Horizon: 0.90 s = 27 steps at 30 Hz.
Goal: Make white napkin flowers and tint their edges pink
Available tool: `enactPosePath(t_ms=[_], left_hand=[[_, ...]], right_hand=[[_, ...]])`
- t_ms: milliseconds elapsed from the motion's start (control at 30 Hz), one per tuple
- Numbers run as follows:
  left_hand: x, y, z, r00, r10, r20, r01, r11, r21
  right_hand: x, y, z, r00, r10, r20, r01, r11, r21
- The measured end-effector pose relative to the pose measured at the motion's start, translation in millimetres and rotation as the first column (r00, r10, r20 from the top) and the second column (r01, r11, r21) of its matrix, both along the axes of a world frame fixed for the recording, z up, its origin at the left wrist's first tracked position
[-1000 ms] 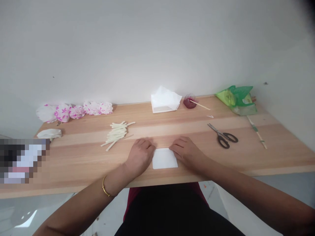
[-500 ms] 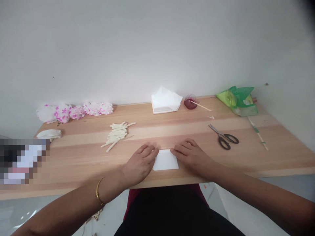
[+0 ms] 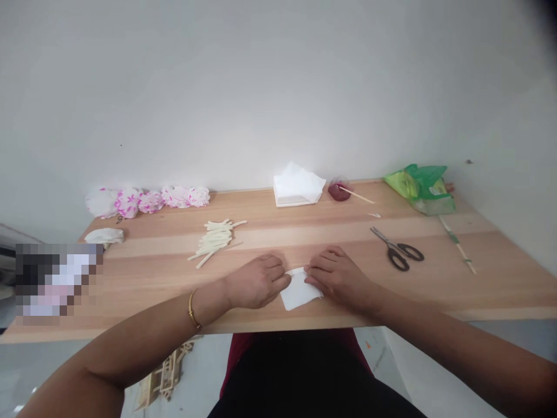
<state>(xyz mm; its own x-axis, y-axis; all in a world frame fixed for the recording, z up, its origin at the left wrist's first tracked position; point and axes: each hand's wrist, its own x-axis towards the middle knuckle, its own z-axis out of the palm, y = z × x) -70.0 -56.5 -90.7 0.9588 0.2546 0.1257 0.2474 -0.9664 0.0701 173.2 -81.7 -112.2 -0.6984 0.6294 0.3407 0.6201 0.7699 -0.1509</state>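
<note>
A small white sheet of paper [image 3: 301, 292] lies near the table's front edge, between my two hands, turned at a slight angle. My left hand [image 3: 262, 281] pinches its far left corner, thumb against curled fingers. On the other side my right hand [image 3: 335, 277] has its fingers closed on the far right part of the sheet. The far edge looks slightly raised or folded, and partly hidden by my fingertips. Left of my hands lies a pile of pale cream rolled sticks [image 3: 216, 239]. Black-handled scissors [image 3: 399, 251] rest to the right, blades pointing away.
Along the wall stand pink-and-white crumpled bundles [image 3: 150, 201], a stack of white paper [image 3: 298, 188], a dark red bowl of paste [image 3: 339, 190] with a stick, and a green plastic bag [image 3: 422, 188]. A green-banded stick [image 3: 459, 247] lies at right, a white bundle [image 3: 104, 235] at left.
The white paper has gone from lying square to a tilted position. My left fingers have curled into a tighter pinch at its far corner. The whole view has shifted slightly.
</note>
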Motion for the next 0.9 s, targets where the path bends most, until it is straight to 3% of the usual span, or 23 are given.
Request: enactPosePath(t_ms=[133,333,433,600,733,900], left_hand=[[-2,-4,-6.6,0.997,0.035,0.066,-0.035,0.999,-0.002],[-5,-3,-1.6,0.907,0.370,0.201,-0.321,0.916,-0.240],[6,-7,1.7,0.910,0.359,0.208,-0.304,0.918,-0.255],[28,-19,-4.9,0.928,0.363,0.084,-0.348,0.925,-0.155],[29,-25,-14.6,0.925,0.374,0.065,-0.367,0.925,-0.094],[25,-26,-21.6,0.929,0.362,0.071,-0.358,0.931,-0.066]], right_hand=[[1,-4,-2.4,1.000,-0.016,0.018,0.015,0.999,0.035],[5,-6,-4.7,1.000,-0.013,0.029,0.012,1.000,0.008],[8,-4,-4.9,0.999,0.015,0.048,-0.015,1.000,-0.007],[14,4,0.7,0.991,0.106,0.086,-0.100,0.992,-0.070],[16,16,3.6,0.983,0.166,0.082,-0.156,0.982,-0.108],[19,30,6.2,0.982,0.182,0.052,-0.179,0.982,-0.056]])
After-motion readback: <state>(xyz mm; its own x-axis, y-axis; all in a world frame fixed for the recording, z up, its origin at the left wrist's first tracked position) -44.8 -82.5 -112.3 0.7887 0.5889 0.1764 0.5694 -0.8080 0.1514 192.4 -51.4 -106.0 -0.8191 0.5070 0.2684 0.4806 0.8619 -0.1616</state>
